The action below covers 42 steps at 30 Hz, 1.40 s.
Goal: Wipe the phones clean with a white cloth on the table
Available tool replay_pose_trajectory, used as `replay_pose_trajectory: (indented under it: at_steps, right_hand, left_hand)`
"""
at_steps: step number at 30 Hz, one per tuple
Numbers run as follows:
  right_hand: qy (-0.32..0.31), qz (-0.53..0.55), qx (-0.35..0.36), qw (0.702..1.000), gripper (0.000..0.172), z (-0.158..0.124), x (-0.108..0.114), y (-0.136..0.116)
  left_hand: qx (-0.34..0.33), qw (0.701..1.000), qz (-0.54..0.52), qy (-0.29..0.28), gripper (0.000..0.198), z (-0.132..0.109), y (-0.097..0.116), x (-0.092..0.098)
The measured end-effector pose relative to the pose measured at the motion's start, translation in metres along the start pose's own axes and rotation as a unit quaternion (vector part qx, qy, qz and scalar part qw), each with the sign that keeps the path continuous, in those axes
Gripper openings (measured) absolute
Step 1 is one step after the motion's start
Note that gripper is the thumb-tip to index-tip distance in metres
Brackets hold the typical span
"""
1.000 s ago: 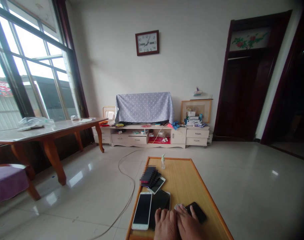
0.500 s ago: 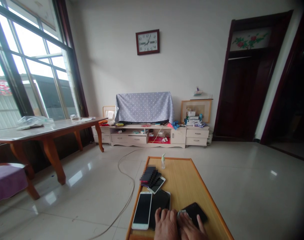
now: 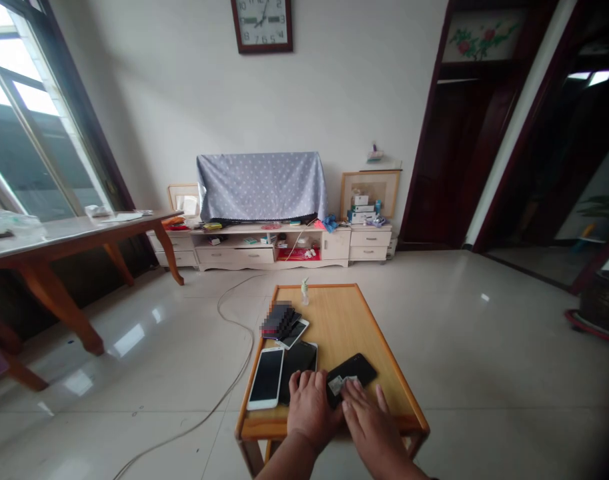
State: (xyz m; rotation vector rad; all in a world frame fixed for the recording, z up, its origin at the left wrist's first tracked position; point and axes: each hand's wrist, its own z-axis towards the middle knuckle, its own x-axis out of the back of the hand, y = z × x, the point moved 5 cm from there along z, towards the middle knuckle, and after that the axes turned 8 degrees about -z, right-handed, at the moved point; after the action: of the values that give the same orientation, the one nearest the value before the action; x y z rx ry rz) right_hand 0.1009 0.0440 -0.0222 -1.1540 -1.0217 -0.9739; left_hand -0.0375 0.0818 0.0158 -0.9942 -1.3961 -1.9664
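A black phone [image 3: 358, 367] lies at a slant on the small wooden table, its camera end pointing far right. My left hand [image 3: 311, 403] is closed at the phone's near left end, with its thumb by the edge; part of the grip is hidden. My right hand [image 3: 368, 415] presses a crumpled whitish wipe [image 3: 337, 385] against the phone under its fingertips, one outer finger standing apart. Left of my hands are a white phone [image 3: 267, 378] with a dark screen and a dark phone [image 3: 298, 365] overlapping a white-edged one.
Farther along the low table [image 3: 334, 313] are another white phone [image 3: 294, 335], a blurred-out dark stack [image 3: 279, 320] and a small spray bottle [image 3: 305, 292]. A cable [image 3: 224, 380] runs over the floor at left. A large table [image 3: 94, 233] stands by the window.
The view has tilted down and turned right, bringing the table's near edge into sight. My right hand has shifted toward the phone's near end, so more of its far end shows.
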Motion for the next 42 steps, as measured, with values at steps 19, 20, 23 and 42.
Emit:
replay_pose_trajectory:
  at_steps: [19,20,23,42]
  right_hand:
    - [0.033,-0.063,-0.112,0.991,0.059,0.040,0.010,0.038]
    - [0.028,-0.061,-0.113,0.991,0.060,0.042,0.009,0.036]
    - [-0.014,-0.020,-0.034,0.999,0.059,0.043,0.000,0.007]
    - [-0.010,-0.038,-0.069,0.997,0.058,0.034,-0.019,0.024]
  left_hand:
    - [-0.003,1.000,-0.007,0.026,0.054,0.000,-0.003,-0.002]
    - [-0.001,1.000,-0.008,0.029,0.055,0.000,-0.004,-0.003]
    - [-0.002,1.000,-0.015,0.019,0.045,0.001,-0.008,-0.004]
    - [0.021,1.000,0.004,0.021,0.045,0.006,-0.005,-0.004]
